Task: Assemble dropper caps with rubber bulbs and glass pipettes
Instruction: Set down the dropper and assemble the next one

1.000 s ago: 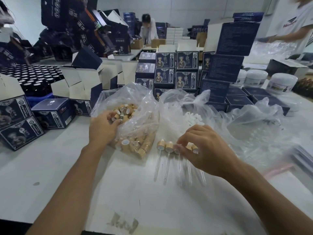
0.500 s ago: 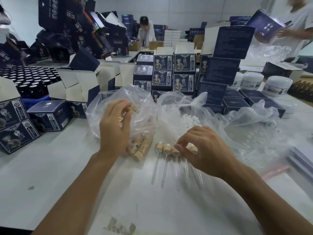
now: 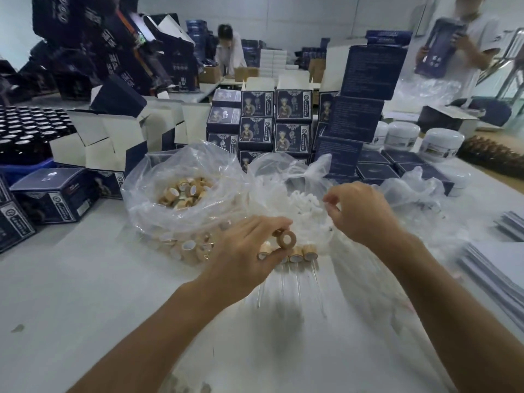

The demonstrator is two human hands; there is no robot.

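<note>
Stacked navy cartons (image 3: pixel 292 120) and white jars (image 3: pixel 441 144) crowd the far side of your white table (image 3: pixel 85 293), so the working patch in front of you is small and everything sits within a short reach. Your left hand (image 3: pixel 246 259) pinches one wooden ring cap (image 3: pixel 284 239) between thumb and fingertips, its hole turned up toward you, which looks like the right presentation for pushing a bulb through. It hovers just over the row of finished droppers (image 3: pixel 300 255), caps lined up and glass pipettes (image 3: pixel 296 282) pointing back at you, probably so they stay countable and do not roll. Your right hand (image 3: pixel 357 211) is over the open bag of white rubber bulbs (image 3: pixel 304 201), fingertips closed in a pinch; whether a bulb is in them I cannot tell. The bag of loose caps (image 3: pixel 184 191) lies on your left, mouth open, feeding that hand. My guess: you are starting the next cap and bulb.
</note>
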